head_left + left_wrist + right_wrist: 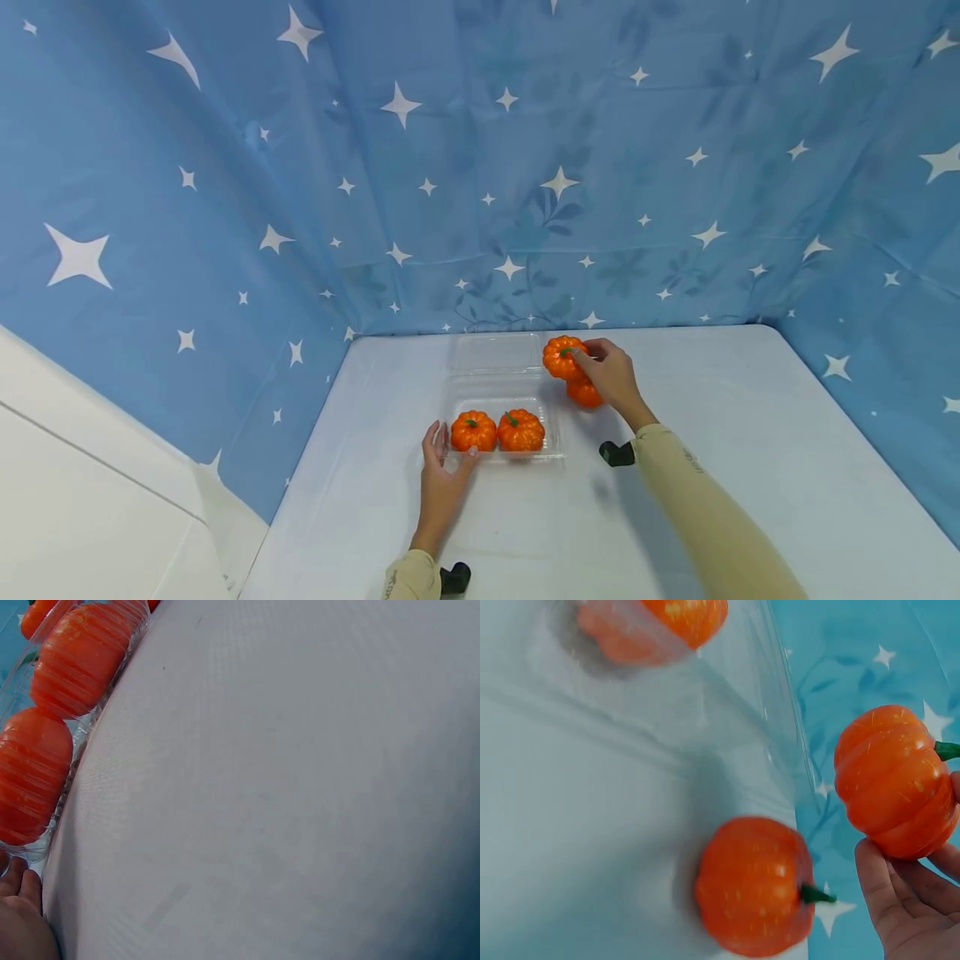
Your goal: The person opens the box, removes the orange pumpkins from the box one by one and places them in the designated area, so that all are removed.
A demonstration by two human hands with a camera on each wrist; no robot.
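A clear plastic clamshell box [555, 446] lies with its lid [495, 354] folded back. Side by side in its tray sit two small orange toy pumpkins, the left pumpkin [474, 432] and the right pumpkin [522, 431]. My left hand [441, 483] holds the box's near left corner, thumb on the front wall and fingers along the left side. With my right hand [611, 375] I grip a third pumpkin [894, 780] by its side, raised right of the lid. Another pumpkin [754, 889] rests on the table below it, partly covered in the head view.
The white table [750, 467] ends at a blue curtain [480, 167] with white stars behind and at both sides. Black wrist mounts, one at the right cuff [617, 454] and one at the left cuff [455, 577], stick out beside the sleeves.
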